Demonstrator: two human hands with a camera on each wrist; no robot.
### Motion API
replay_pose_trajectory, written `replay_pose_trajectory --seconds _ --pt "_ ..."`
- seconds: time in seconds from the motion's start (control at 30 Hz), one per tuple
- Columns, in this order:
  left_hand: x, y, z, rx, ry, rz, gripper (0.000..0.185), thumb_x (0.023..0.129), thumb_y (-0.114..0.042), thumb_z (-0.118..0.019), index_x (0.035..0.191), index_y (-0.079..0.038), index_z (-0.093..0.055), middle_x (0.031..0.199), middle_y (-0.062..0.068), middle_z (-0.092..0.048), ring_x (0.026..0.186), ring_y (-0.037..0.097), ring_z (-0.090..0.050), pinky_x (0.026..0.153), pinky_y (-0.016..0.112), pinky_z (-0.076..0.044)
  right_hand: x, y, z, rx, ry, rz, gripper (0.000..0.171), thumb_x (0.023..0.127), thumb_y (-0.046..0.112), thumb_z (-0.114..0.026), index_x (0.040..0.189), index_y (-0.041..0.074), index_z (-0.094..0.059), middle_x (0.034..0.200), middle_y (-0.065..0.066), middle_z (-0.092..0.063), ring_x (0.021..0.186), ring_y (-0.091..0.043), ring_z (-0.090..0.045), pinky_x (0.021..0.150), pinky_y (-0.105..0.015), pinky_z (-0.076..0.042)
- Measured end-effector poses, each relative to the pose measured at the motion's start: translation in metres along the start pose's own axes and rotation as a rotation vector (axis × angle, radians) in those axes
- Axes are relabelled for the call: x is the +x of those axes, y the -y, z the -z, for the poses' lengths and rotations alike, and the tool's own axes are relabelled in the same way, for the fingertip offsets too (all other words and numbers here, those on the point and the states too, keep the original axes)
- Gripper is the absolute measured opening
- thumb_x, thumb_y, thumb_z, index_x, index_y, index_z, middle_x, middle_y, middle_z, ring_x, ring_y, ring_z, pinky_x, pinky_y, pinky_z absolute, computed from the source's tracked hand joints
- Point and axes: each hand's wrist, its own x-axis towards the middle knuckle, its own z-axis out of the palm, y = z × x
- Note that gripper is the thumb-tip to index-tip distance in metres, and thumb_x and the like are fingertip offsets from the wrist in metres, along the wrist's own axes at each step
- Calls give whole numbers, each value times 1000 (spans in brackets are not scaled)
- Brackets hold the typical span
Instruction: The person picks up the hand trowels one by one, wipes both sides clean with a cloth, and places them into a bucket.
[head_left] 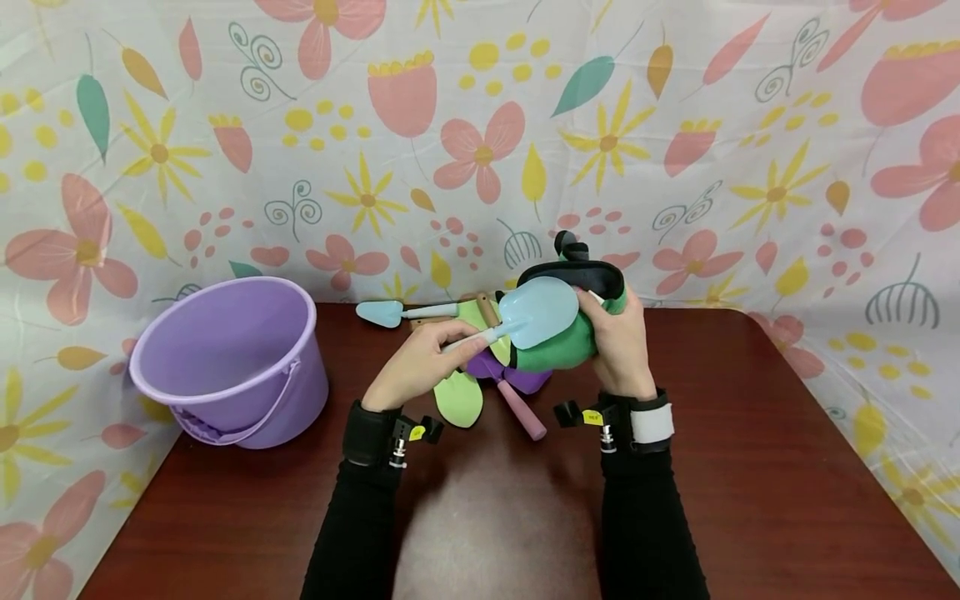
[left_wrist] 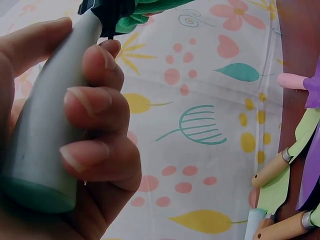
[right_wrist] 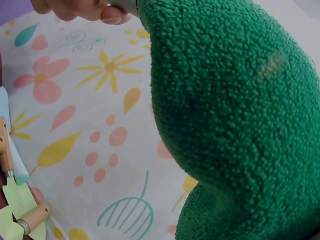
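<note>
My left hand [head_left: 416, 360] grips the pale handle [left_wrist: 52, 107] of a light blue trowel [head_left: 542, 310], fingers curled round it. The trowel's blade lies in front of a green fuzzy cloth item [head_left: 558, 352] with black edging and a dark inside. My right hand [head_left: 624, 350] holds that cloth item by its right side, thumb at the rim. In the right wrist view the green cloth [right_wrist: 235, 115] fills the right half and hides most of the right hand. Whether the blade touches the cloth, I cannot tell.
Below and behind the hands lies a pile: a pink-handled tool [head_left: 522, 410] with purple parts, light green trowels [head_left: 459, 402] with wooden handles, and another light blue trowel [head_left: 381, 313]. A purple bucket [head_left: 303, 396] stands at the table's left. Patterned cloth [head_left: 480, 158] hangs behind.
</note>
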Motion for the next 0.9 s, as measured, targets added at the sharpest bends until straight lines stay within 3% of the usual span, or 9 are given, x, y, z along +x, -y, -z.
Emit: replay_pose_trajectory --seconds 0.07,0.2,0.47,0.73,0.9 --pt "1 9 0 -2 -3 -6 15 99 -30 -61 102 -18 -69 81 5 -59 68 14 -49 63 33 -40 0 0 1 -3 -8 -11 38 91 7 -69 127 1 -58 120 -16 -60 105 -27 -59 88 -34 -50" --pt "1 11 1 -14 -2 -17 17 98 -37 -61 101 -22 -69 81 2 -59 69 17 -50 62 33 -41 1 2 1 5 3 -19 43 91 7 -70 132 3 -56 130 -17 -56 114 -31 -56 92 -35 -48" --pt "1 13 3 -9 -11 -9 22 97 -44 -59 98 -24 -69 81 9 -58 65 19 -47 59 34 -40 1 2 4 66 -17 9 39 91 3 -69 127 -2 -55 115 -16 -60 101 -26 -62 89 -36 -50" --pt "1 14 4 -15 -8 -4 22 98 -44 -58 96 -24 -68 79 14 -58 59 21 -44 55 33 -38 2 6 9 83 -31 23 41 91 1 -68 130 -2 -54 121 -16 -58 105 -27 -60 92 -36 -48" --pt "1 14 5 -7 -11 -6 23 98 -44 -57 98 -24 -68 76 5 -58 58 21 -45 53 32 -38 0 10 10 101 -38 30 40 91 0 -68 128 -4 -55 117 -16 -60 103 -26 -61 90 -36 -49"
